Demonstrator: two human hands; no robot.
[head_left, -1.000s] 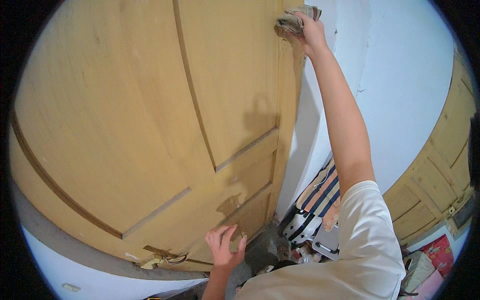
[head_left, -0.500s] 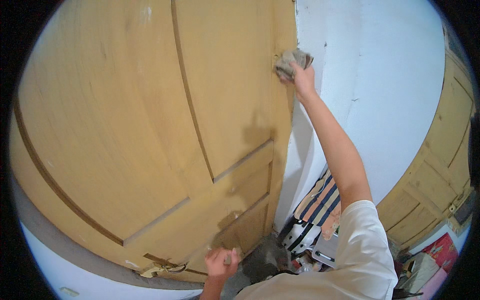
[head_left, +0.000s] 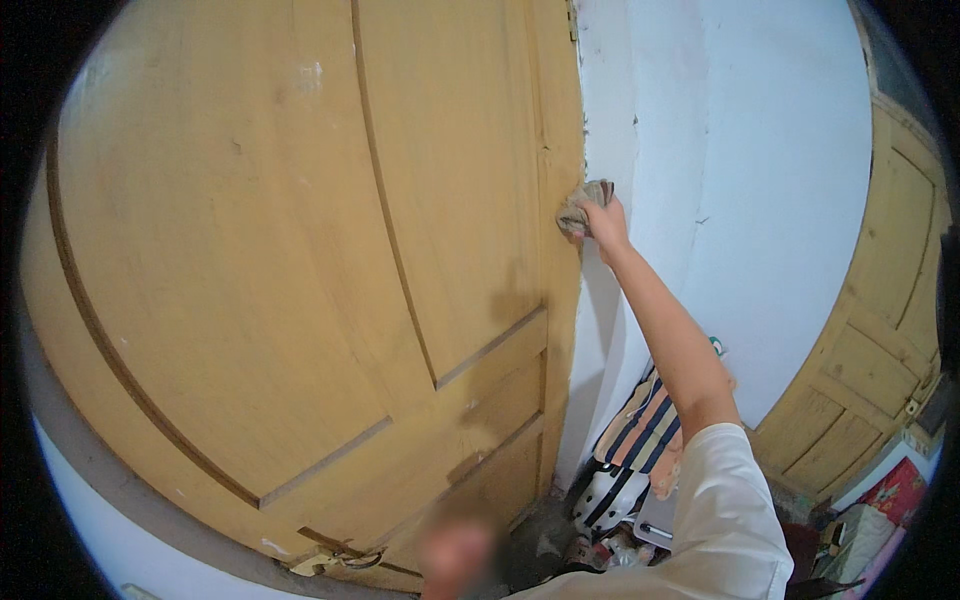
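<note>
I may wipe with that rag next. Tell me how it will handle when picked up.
The rag is bunched in the right hand against the door edge, so it is probably floppy. It looks light, since it is held at arm's length. Rolling seems unlikely.

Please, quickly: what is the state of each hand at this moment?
Left hand: not in view.
Right hand: closed on a grey cloth, pressed to the edge of the wooden door.
</note>
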